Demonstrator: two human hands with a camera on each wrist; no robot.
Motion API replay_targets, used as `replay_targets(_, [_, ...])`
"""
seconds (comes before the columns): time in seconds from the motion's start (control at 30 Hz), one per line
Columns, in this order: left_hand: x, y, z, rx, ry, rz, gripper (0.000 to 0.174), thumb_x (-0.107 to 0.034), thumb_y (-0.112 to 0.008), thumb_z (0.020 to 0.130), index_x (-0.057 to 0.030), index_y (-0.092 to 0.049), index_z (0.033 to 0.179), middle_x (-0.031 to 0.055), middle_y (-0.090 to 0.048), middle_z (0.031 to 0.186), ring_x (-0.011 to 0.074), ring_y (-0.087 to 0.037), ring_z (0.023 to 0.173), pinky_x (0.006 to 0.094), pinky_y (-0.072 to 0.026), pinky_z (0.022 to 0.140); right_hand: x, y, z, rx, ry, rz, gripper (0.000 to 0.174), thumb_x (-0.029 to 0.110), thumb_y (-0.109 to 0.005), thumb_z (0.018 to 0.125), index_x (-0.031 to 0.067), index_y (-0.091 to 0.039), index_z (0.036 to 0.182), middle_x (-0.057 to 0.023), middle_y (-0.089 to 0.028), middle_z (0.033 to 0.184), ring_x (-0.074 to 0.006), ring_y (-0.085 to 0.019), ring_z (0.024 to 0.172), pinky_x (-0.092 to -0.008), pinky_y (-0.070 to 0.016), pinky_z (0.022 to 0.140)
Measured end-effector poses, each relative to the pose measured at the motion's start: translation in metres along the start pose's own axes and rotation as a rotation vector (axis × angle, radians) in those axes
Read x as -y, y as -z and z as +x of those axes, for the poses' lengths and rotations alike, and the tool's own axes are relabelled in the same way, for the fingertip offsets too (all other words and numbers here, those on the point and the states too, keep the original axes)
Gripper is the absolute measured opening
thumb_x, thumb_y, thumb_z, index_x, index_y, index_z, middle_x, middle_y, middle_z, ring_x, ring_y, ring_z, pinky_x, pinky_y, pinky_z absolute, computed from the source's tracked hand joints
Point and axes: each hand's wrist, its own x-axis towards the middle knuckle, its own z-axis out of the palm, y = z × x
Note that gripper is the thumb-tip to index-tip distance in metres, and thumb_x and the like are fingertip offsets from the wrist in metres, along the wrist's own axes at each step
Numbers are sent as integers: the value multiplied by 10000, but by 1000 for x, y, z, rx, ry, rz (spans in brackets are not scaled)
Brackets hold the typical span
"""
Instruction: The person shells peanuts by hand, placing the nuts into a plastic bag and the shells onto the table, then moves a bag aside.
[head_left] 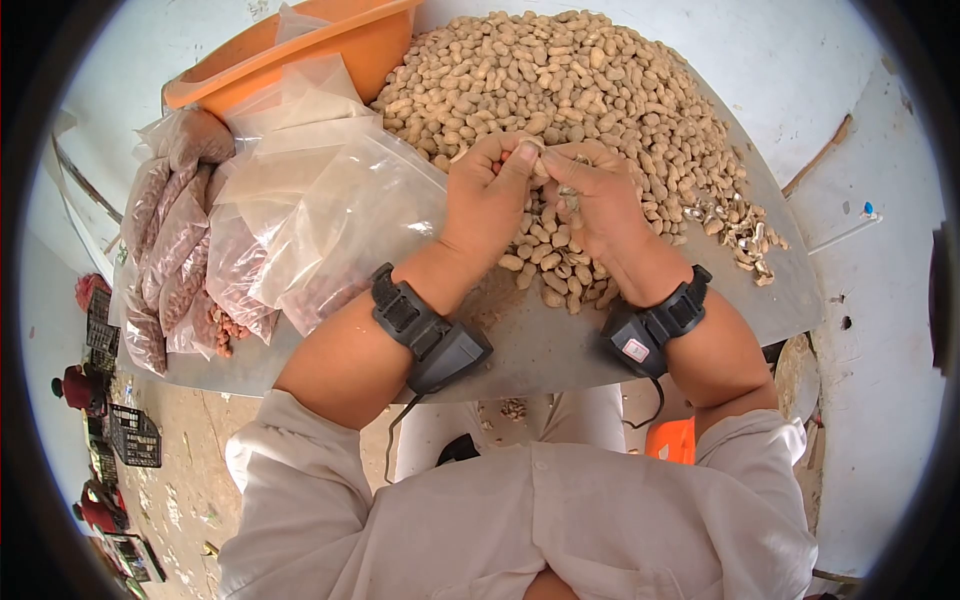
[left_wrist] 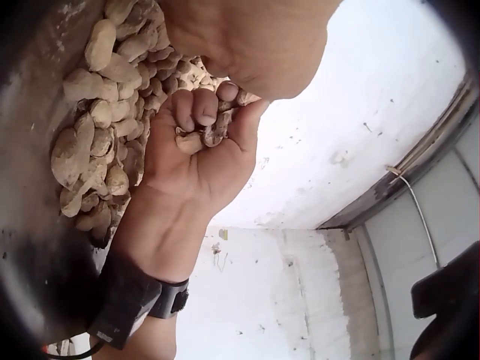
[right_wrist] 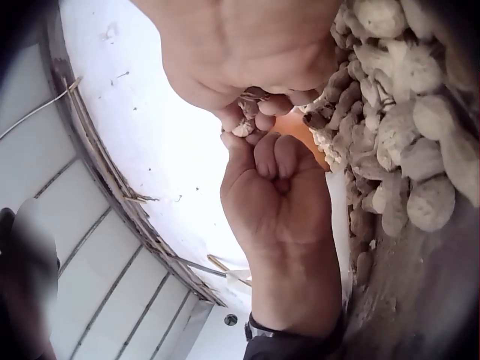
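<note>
1. Both hands met at the near edge of the pile of peanuts (head_left: 570, 90) on the metal tray (head_left: 560, 350), probably so that fresh nuts lay within easy reach and anything dropped landed back on the tray
2. The left hand (head_left: 487, 205) was closed into a loose fist, its fingers curled into the palm and its thumb pushed forward against the right hand's fingertips
3. The right hand (head_left: 598, 205) had its fingers curled too; they pinched a peanut (right_wrist: 244, 127) and cupped what looked like bits of shell against the palm
4. The peanut sat right where the two hands touched, gripped from both sides between the left thumb and the right fingertips, just above the pile; a two-sided grip like this suits cracking a shell
5. Broken shells (head_left: 735, 235) lay in a small heap on the right part of the tray, apart from the whole nuts, seemingly to keep waste separate
6. Plastic bags (head_left: 330, 210) lay on the left of the tray, some holding reddish kernels (head_left: 175, 250), with an orange basin (head_left: 300, 55) behind them, near the left hand
</note>
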Motion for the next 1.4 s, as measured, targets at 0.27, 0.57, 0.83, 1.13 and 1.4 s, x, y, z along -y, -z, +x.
replay_targets(0.27, [4,0,1,21,61,-159,178,-158,-484,937,9,-536,973,78,-580,785,145,-537,577,266,-464,518,-11,-5,1,-42,-136,369,148,113,-604,844,-5,-604,932,-42,-575,752,-94,-503,564,-188,-384,440])
replay_targets(0.57, [2,-5,2,-44,84,-237,191,-159,-454,948,6,-546,919,28,-526,706,83,-492,513,214,-444,458,-16,-7,1,-38,-81,382,145,100,-596,853,-3,-602,957,-41,-580,762,-85,-503,549,-188,-385,449])
replay_targets(0.83, [0,3,3,-8,313,-507,181,-170,-434,955,-29,-542,991,-1,-483,698,52,-318,482,189,-272,426,-8,3,7,-100,740,-742,54,27,-628,774,10,-636,825,-71,-617,772,-162,-590,676,-278,-461,587])
replay_targets(1.13, [0,6,4,-25,502,-758,209,-209,-360,979,-71,-465,862,2,-456,693,66,-321,483,196,-264,414,6,0,8,37,1152,-1169,105,25,-635,722,53,-623,823,-76,-603,829,-240,-599,710,-298,-492,600])
replay_targets(1.4, [-1,5,3,-61,581,-933,306,-275,-372,977,-69,-454,766,-15,-401,632,79,-310,475,209,-255,419,6,2,9,121,1179,-1205,146,26,-606,735,77,-631,870,-65,-597,891,-228,-605,738,-290,-501,594])
